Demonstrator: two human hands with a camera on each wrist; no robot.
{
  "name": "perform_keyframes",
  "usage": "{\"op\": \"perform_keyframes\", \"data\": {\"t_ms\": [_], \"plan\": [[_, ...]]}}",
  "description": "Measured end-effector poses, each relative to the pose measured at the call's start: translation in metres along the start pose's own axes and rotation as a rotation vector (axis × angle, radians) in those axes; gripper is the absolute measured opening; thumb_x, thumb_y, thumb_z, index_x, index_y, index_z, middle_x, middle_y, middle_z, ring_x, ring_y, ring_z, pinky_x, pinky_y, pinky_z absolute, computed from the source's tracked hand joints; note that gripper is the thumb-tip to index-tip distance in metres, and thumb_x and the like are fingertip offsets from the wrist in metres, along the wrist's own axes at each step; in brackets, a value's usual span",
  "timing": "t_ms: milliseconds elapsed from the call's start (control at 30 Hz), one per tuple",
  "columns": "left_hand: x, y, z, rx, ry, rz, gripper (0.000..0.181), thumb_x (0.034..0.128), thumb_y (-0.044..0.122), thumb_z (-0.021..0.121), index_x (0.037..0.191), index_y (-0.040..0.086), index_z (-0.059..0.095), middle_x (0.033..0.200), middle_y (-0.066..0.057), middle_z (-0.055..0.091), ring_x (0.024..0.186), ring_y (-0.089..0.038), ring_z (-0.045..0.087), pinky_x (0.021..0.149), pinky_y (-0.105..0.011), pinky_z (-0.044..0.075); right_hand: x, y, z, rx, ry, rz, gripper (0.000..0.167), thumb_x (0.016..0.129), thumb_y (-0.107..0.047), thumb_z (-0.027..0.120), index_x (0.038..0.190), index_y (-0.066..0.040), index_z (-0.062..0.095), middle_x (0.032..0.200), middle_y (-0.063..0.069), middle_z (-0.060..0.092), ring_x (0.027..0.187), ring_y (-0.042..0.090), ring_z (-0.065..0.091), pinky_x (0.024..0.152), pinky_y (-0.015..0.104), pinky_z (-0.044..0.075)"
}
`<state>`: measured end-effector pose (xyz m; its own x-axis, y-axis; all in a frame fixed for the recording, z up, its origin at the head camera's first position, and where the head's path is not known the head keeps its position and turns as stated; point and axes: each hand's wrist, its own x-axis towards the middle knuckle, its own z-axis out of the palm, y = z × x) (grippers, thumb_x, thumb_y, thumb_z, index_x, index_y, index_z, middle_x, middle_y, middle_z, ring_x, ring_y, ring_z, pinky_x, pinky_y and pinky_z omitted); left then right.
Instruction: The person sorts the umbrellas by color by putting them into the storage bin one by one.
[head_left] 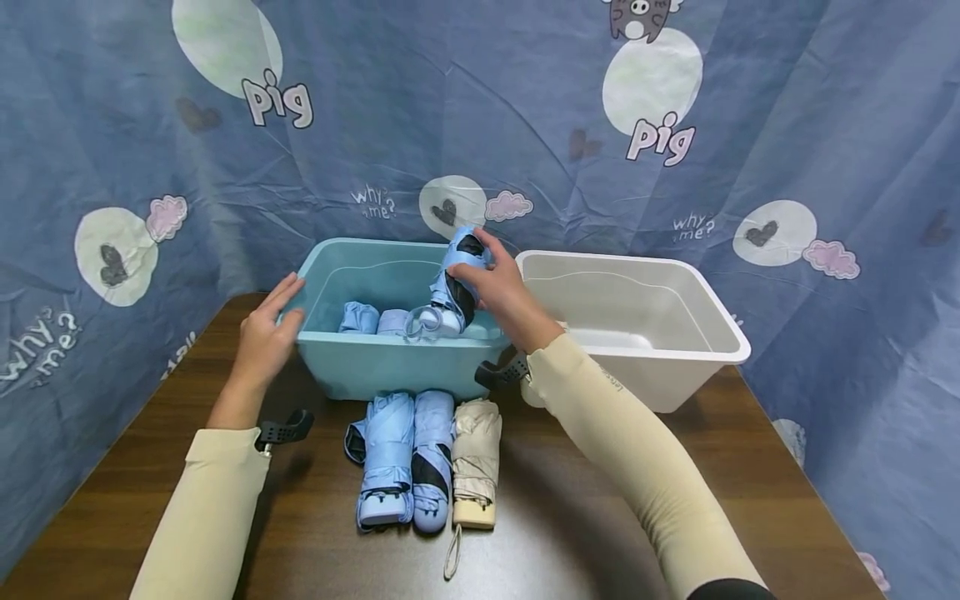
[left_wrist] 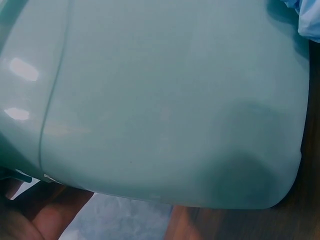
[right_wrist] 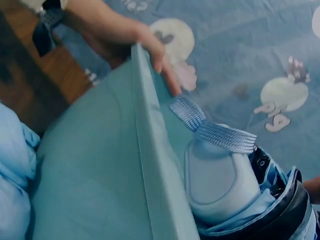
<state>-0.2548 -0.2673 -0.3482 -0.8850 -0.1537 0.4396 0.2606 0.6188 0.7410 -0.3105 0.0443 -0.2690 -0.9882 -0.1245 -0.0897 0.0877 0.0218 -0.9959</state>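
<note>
My right hand (head_left: 504, 287) grips a light blue folded umbrella (head_left: 455, 283) with black patches, tilted over the teal bin (head_left: 397, 367). Its pale handle end (right_wrist: 212, 175) and woven wrist strap (right_wrist: 220, 135) point down beside the bin's rim in the right wrist view. At the bin's left end, my left hand (head_left: 267, 329) rests against the rim with fingers extended. Inside the bin lie a blue umbrella (head_left: 359, 317) and a bluish-lavender one (head_left: 393, 322), partly hidden by the front wall.
In front of the teal bin, a blue umbrella (head_left: 388, 458), a periwinkle umbrella (head_left: 432, 458) and a beige umbrella (head_left: 476, 458) lie side by side on the brown wooden table (head_left: 322, 533). A white bin (head_left: 637, 367) stands at the right. Behind hangs a patterned blue cloth (head_left: 480, 108).
</note>
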Motion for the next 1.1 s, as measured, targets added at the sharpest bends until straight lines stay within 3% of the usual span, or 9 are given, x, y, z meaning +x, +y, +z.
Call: {"op": "perform_keyframes", "data": {"t_ms": [300,533,867,1100], "plan": [[-0.002,0.001,0.0,-0.009,-0.012,-0.002,0.047,0.0948,0.014,0.047,0.141,0.009,0.05,0.15,-0.005,0.041,0.14,-0.027,0.033,0.111,-0.05,0.025,0.021,0.019,0.013,-0.096,-0.004,0.052,0.075,0.084,-0.009,0.071,0.147,-0.033,0.038,0.148,0.008,0.035,0.116,0.027,0.049,0.087,0.045,0.049],[-0.001,0.001,-0.002,-0.031,-0.025,-0.01,0.048,0.0958,0.016,0.046,0.143,0.01,0.048,0.152,-0.003,0.038,0.141,-0.025,0.03,0.113,-0.051,0.022,0.025,0.026,0.016,-0.153,-0.016,0.09,0.075,0.083,-0.007,0.072,0.146,-0.034,0.041,0.144,0.011,0.039,0.112,0.027,0.05,0.089,0.045,0.049],[0.001,0.001,0.001,-0.008,-0.004,0.001,0.046,0.095,0.014,0.049,0.141,0.011,0.051,0.15,-0.003,0.041,0.14,-0.024,0.033,0.112,-0.047,0.025,0.027,0.031,0.015,-0.303,-0.032,0.167,0.075,0.084,-0.008,0.072,0.147,-0.033,0.04,0.141,0.011,0.042,0.108,0.026,0.052,0.088,0.042,0.05],[0.0,0.002,0.0,-0.012,-0.006,-0.008,0.046,0.0954,0.014,0.048,0.142,0.011,0.05,0.15,-0.004,0.041,0.14,-0.024,0.032,0.113,-0.046,0.024,0.027,0.032,0.018,-0.546,-0.062,0.138,0.075,0.082,-0.015,0.076,0.147,-0.029,0.041,0.141,0.01,0.046,0.114,0.025,0.048,0.092,0.038,0.046]]}}
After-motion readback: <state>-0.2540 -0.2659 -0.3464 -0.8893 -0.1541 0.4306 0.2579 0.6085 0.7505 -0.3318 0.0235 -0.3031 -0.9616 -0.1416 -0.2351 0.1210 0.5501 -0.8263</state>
